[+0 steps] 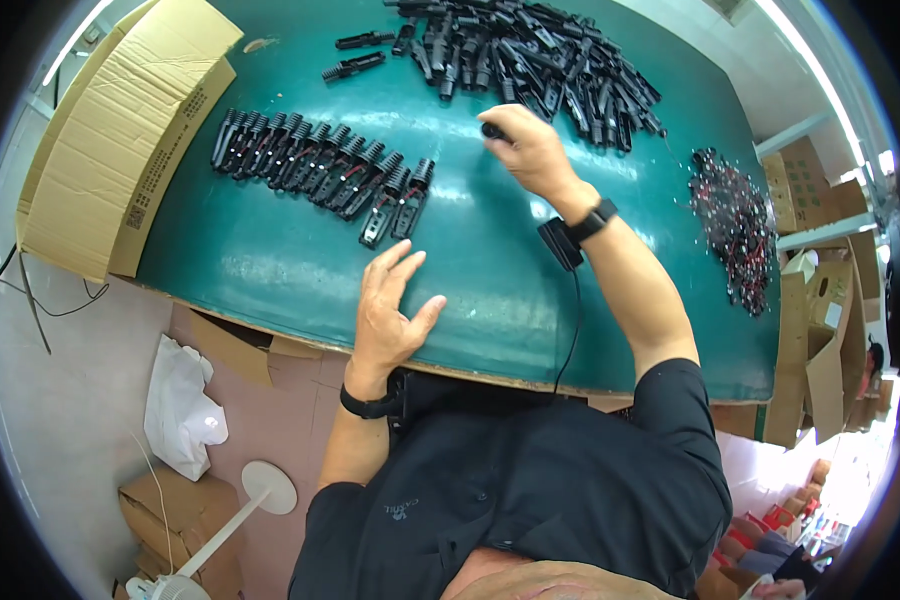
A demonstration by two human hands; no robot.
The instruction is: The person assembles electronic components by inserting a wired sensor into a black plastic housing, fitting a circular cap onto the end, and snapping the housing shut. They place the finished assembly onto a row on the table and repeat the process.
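Note:
My left hand (390, 312) is open above or on the green table near its front edge, fingers spread and nothing in them. Just beyond its fingertips are the last pieces of a slanting row of black plastic housings (379, 222) with ribbed ends; red wires show in several of them. Farther forward and to the right, my right hand (535, 150) is closed round a black plastic housing (491, 131), of which only a dark end shows past the fingers. Beyond that hand lies a large heap of similar black housings (530, 60).
A cardboard box (120, 130) stands on the table's left side. Small parts with red and black wires (735, 225) lie piled at the right. Two loose housings (355, 66) lie left of the heap. A black block with a cable (560, 244) hangs by my right wrist.

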